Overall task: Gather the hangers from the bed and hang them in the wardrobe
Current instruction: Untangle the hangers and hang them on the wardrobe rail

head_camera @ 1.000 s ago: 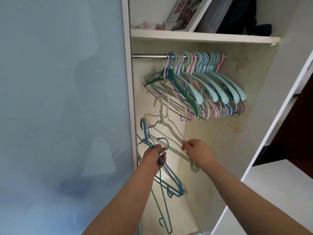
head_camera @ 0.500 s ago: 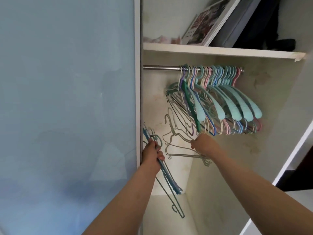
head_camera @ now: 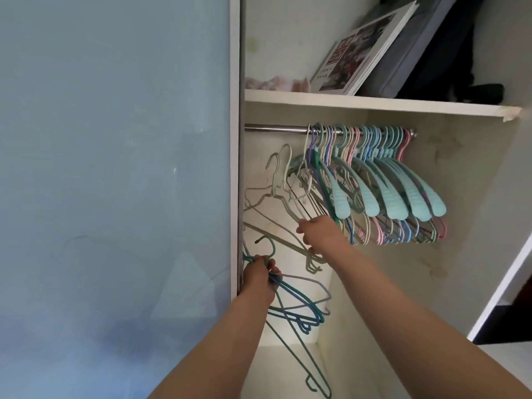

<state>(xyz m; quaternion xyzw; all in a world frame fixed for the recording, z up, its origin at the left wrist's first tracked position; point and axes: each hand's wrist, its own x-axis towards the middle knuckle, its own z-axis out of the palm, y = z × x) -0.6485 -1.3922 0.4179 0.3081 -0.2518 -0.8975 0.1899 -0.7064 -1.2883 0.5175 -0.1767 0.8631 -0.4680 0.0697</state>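
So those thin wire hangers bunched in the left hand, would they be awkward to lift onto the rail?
Probably light: the left hand holds the whole bunch of blue and green wire hangers in one grip. They look apt to tangle, since their frames cross and splay at different angles. The thin wire would likely flex a little and swing, as the long ends dangle freely below the hand.

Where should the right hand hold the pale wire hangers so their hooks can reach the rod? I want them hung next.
Probably on the sloping shoulder wire just below the necks, where the right hand already grips the pale wire hangers, coming from below. Their hooks point up, under the bare left stretch of the rod, so a low grip leaves them free to catch it.
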